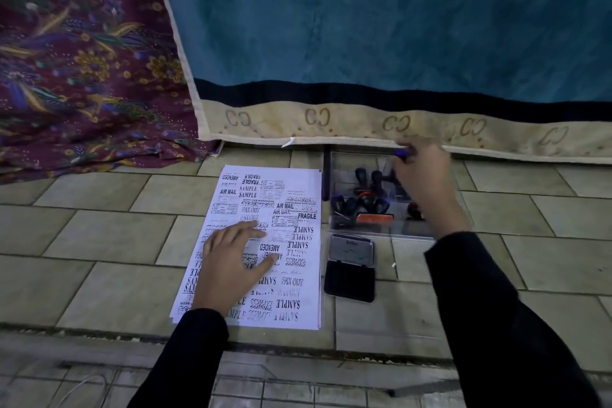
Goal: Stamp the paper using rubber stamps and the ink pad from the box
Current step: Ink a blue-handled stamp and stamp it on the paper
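My left hand (231, 262) lies flat on the thin paper (298, 318). At two o'clock my right hand (427, 182) pinches a small rubber stamp (402, 152) over the box (344, 172). It looks light; hold its handle.

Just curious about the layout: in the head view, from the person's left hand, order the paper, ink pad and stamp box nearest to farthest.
1. Paper: under the left hand, touching it.
2. Ink pad: open, just right of the paper.
3. Stamp box: farther back, right side.
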Action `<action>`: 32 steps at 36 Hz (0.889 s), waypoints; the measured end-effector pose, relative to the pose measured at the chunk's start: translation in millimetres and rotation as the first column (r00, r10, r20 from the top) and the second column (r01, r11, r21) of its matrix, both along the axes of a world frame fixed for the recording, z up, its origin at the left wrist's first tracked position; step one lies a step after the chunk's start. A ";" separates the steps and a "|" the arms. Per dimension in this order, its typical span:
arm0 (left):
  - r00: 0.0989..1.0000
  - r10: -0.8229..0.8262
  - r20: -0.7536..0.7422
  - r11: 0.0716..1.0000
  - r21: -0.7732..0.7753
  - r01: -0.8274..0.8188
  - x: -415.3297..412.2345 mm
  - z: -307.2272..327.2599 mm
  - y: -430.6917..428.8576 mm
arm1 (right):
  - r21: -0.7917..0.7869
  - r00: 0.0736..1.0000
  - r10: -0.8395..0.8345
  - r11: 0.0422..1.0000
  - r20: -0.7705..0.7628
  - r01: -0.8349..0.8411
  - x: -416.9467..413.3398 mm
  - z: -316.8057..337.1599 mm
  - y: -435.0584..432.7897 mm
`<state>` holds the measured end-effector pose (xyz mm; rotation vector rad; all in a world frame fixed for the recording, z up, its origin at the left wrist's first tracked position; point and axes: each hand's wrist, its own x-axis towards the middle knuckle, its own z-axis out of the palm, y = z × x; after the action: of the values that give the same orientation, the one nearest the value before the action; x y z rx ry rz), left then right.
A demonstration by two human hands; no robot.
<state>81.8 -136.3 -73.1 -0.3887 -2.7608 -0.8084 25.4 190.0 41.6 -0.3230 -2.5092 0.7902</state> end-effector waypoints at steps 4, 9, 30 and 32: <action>1.000 -0.003 0.001 1.000 -0.006 0.003 -0.5 -0.5 -0.1 | 0.048 0.966 -0.147 0.989 0.212 0.140 22.4 -14.1 43.5; 1.000 0.003 -0.011 1.000 0.015 -0.003 -1.2 -1.8 0.9 | 0.082 0.926 -0.155 0.987 0.343 0.135 33.1 -33.1 65.0; 1.000 0.007 0.000 1.000 0.006 -0.007 -0.9 -0.7 0.6 | 0.233 0.951 -0.011 0.970 0.309 -0.065 -19.9 -14.5 10.7; 1.000 0.006 0.002 1.000 0.009 -0.006 -0.6 -0.6 0.1 | 0.182 0.942 0.095 0.970 0.323 -0.160 -31.9 -17.6 0.0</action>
<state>81.2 -136.2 -73.7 -0.3781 -2.7579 -0.8199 -6.5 190.0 23.9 -0.2282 -2.9071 0.5525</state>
